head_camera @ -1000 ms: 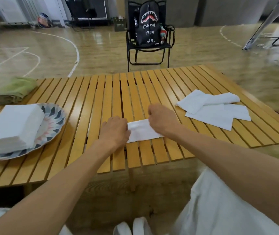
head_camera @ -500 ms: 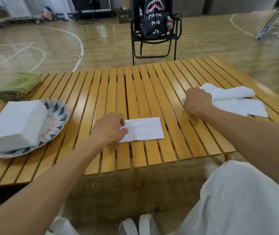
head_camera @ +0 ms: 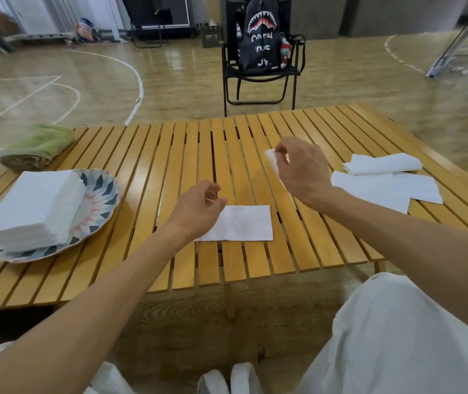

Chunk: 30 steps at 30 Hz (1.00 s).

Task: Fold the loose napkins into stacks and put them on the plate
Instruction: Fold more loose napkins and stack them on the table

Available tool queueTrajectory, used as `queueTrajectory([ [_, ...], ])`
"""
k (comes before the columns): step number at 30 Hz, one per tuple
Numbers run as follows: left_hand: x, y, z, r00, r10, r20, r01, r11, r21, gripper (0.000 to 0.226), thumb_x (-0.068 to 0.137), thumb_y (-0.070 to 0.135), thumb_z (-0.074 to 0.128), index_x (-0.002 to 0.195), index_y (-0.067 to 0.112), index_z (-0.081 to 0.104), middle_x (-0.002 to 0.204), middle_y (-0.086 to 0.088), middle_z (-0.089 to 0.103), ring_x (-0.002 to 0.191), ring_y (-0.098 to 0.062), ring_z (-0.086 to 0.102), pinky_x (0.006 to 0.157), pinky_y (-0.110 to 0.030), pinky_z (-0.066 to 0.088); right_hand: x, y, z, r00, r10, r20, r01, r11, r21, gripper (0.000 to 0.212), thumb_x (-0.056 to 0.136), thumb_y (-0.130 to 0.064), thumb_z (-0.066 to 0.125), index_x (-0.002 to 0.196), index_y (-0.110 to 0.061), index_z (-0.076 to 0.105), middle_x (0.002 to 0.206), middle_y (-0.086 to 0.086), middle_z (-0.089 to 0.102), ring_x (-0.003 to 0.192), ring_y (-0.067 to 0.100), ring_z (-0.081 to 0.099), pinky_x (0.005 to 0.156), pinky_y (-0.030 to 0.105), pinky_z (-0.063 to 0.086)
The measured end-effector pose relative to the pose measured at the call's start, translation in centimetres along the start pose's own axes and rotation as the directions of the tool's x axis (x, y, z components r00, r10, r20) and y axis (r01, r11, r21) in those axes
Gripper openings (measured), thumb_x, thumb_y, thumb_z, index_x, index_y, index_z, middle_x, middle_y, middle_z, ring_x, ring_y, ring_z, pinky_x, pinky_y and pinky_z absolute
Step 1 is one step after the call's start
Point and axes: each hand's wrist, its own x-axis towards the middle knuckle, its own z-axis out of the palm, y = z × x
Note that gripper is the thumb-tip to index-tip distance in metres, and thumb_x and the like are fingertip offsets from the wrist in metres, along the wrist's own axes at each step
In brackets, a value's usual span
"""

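Note:
A folded white napkin (head_camera: 244, 223) lies flat on the slatted wooden table (head_camera: 187, 155) near its front edge. My left hand (head_camera: 198, 209) hovers at the napkin's left end with fingers loosely curled, holding nothing. My right hand (head_camera: 301, 169) is raised above the table and pinches a loose white napkin (head_camera: 272, 162) that hangs blurred from its fingers. Loose napkins (head_camera: 383, 177) lie in a pile at the right. At the left, a patterned plate (head_camera: 99, 200) carries a tall stack of folded napkins (head_camera: 34, 206).
A rolled green cloth (head_camera: 37, 146) lies at the table's far left corner. Beyond the table stands a black folding chair (head_camera: 258, 81) with a shark-mouth backpack (head_camera: 258, 32) on it. My white-clad knees are below the table's front edge.
My right hand went to the pile at the right, took one napkin and carried it back toward the middle, raised. My left hand lifted off the folded napkin's left end.

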Motion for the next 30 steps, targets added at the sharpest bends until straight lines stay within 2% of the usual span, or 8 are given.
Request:
queueTrajectory([
  [2, 0.2, 1.1, -0.1, 0.988, -0.133, 0.075, 0.151, 0.923, -0.355, 0.043, 0.101, 0.035, 0.052, 0.137, 0.013, 0.048, 0.122, -0.006, 0.062, 0.105, -0.016, 0.065, 0.088, -0.032, 0.053, -0.1, -1.9, -0.7, 0.997, -0.071, -0.027, 0.074, 0.985, 0.158, 0.012, 0.099, -0.016, 0.054, 0.097, -0.013, 0.065, 0.094, -0.001, 0.069, 0.074, 0.012, 0.056, 0.072, 0.028, 0.041],
  [5, 0.4, 2.3, -0.3, 0.926, -0.247, 0.287, 0.368, 0.417, -0.831, 0.049, 0.102, 0.040, 0.049, 0.132, 0.002, 0.044, 0.122, -0.023, 0.061, 0.101, -0.031, 0.071, 0.087, -0.041, 0.058, -0.6, -4.3, -1.7, 0.977, -0.211, -0.022, 0.208, 0.930, 0.302, 0.009, 0.098, -0.013, 0.057, 0.098, -0.010, 0.066, 0.095, -0.002, 0.068, 0.069, 0.006, 0.053, 0.068, 0.023, 0.043],
  [7, 0.6, 2.5, -0.5, 0.901, -0.236, 0.363, 0.402, 0.144, -0.904, 0.057, 0.100, 0.050, 0.047, 0.129, 0.001, 0.044, 0.122, -0.029, 0.061, 0.101, -0.037, 0.070, 0.085, -0.045, 0.059, -1.1, -5.2, -1.9, 0.958, -0.287, 0.007, 0.267, 0.899, 0.347, 0.007, 0.097, -0.012, 0.058, 0.097, -0.010, 0.065, 0.093, -0.002, 0.067, 0.072, 0.013, 0.058, 0.068, 0.026, 0.047],
  [11, 1.2, 2.1, -0.2, 0.893, -0.332, 0.305, 0.319, -0.010, -0.948, 0.062, 0.095, 0.057, 0.051, 0.127, 0.004, 0.046, 0.114, -0.026, 0.066, 0.098, -0.035, 0.071, 0.084, -0.043, 0.059, -2.0, -5.5, -2.1, 0.969, -0.242, 0.043, 0.197, 0.870, 0.452, 0.009, 0.098, -0.010, 0.058, 0.100, -0.008, 0.066, 0.095, -0.007, 0.064, 0.077, 0.004, 0.057, 0.070, 0.012, 0.044],
  [18, 0.8, -0.3, -0.7, 0.891, -0.393, 0.226, 0.313, 0.172, -0.934, 0.041, 0.090, 0.043, 0.067, 0.118, 0.013, 0.057, 0.118, -0.016, 0.060, 0.096, -0.026, 0.065, 0.077, -0.035, 0.057, -1.1, -4.1, -2.3, 0.977, 0.105, 0.184, -0.204, 0.705, 0.679, 0.008, 0.098, -0.012, 0.057, 0.099, -0.015, 0.065, 0.102, 0.003, 0.067, 0.098, 0.019, 0.063, 0.082, 0.031, 0.057],
  [21, 0.8, -0.1, -1.2, 0.909, -0.376, 0.181, 0.296, 0.273, -0.916, 0.033, 0.089, 0.043, 0.069, 0.108, 0.016, 0.061, 0.111, -0.011, 0.062, 0.094, -0.023, 0.064, 0.075, -0.034, 0.053, -0.9, -3.9, -2.3, 0.937, 0.198, 0.288, -0.349, 0.563, 0.749, 0.009, 0.099, -0.008, 0.056, 0.097, -0.012, 0.064, 0.098, 0.010, 0.068, 0.087, 0.019, 0.065, 0.076, 0.030, 0.058],
  [27, 0.5, 0.2, -1.7, 0.974, -0.216, 0.069, 0.186, 0.588, -0.787, 0.041, 0.085, 0.039, 0.074, 0.117, 0.016, 0.063, 0.108, -0.005, 0.062, 0.088, -0.019, 0.059, 0.076, -0.035, 0.045, -0.8, -3.3, -2.0, 0.823, 0.347, 0.450, -0.558, 0.348, 0.753, 0.008, 0.097, -0.011, 0.054, 0.099, -0.010, 0.061, 0.094, 0.010, 0.066, 0.080, 0.021, 0.060, 0.074, 0.034, 0.051],
  [30, 0.2, 0.4, -1.8, 0.996, -0.074, -0.039, 0.040, 0.831, -0.555, 0.033, 0.086, 0.031, 0.073, 0.116, 0.024, 0.061, 0.110, -0.003, 0.063, 0.084, -0.016, 0.060, 0.073, -0.028, 0.049, -1.0, -2.8, -1.7, 0.779, 0.375, 0.503, -0.615, 0.299, 0.729, 0.012, 0.099, -0.011, 0.051, 0.101, -0.011, 0.062, 0.103, 0.014, 0.064, 0.089, 0.026, 0.059, 0.078, 0.038, 0.051],
])
